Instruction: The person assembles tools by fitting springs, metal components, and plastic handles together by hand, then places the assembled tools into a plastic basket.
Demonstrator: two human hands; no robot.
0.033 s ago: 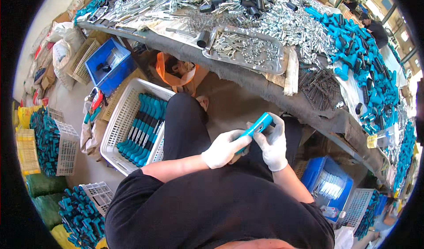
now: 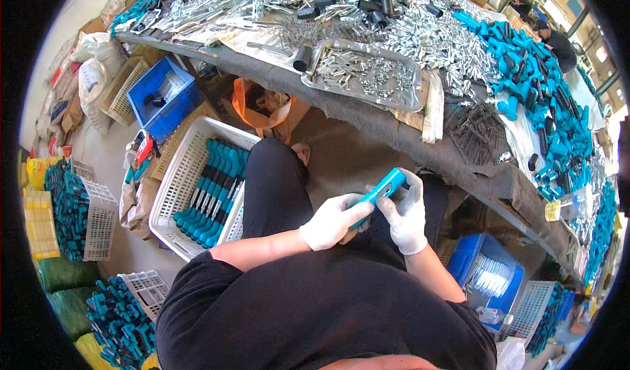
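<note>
Both my hands wear white gloves and meet over my lap. My left hand (image 2: 331, 220) grips the lower end of a teal tool handle (image 2: 382, 189). My right hand (image 2: 407, 216) holds its upper end, fingers curled around the tip. The handle tilts up to the right, just below the table edge. A metal tray (image 2: 364, 75) of small silver parts lies on the table in front of me. A pile of teal handles (image 2: 538, 88) covers the table to the right.
A white basket (image 2: 190, 186) with teal-handled tools stands on the floor by my left knee. A blue crate (image 2: 161, 98) sits behind it, and another blue crate (image 2: 489, 271) at my right. More baskets of teal handles (image 2: 72, 212) line the left floor. A person (image 2: 558, 39) works at the far right.
</note>
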